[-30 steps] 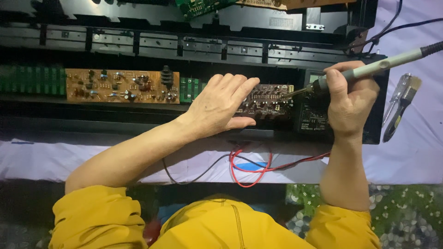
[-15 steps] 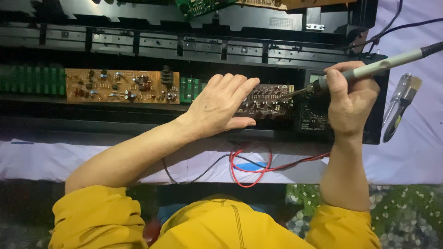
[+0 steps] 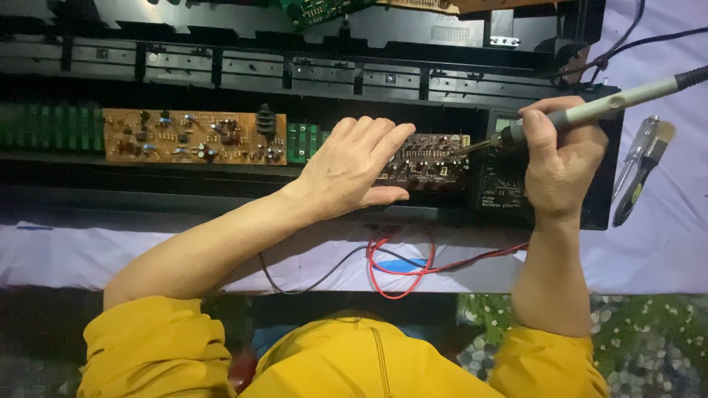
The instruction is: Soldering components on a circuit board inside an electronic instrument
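Left hand (image 3: 352, 171) pressed flat on the near edge of a small dark circuit board (image 3: 431, 162), fingers together and stretched out, thumb tucked along the board's front side. Right hand (image 3: 562, 158) clamped around the grey handle of a soldering iron (image 3: 590, 112), fingers curled tight, thumb on top. Iron tip touching the board's right end, just beyond the left fingertips. Board seated inside a long black casing (image 3: 369, 81). Left of the left hand, a brown circuit board (image 3: 193, 137) with small parts, then a green strip (image 3: 44, 127). Right of the right hand, a screwdriver (image 3: 640, 151) and a brush (image 3: 653, 166) on white cloth (image 3: 664, 243). Below the wrists, red and black wires (image 3: 398, 265) looped.
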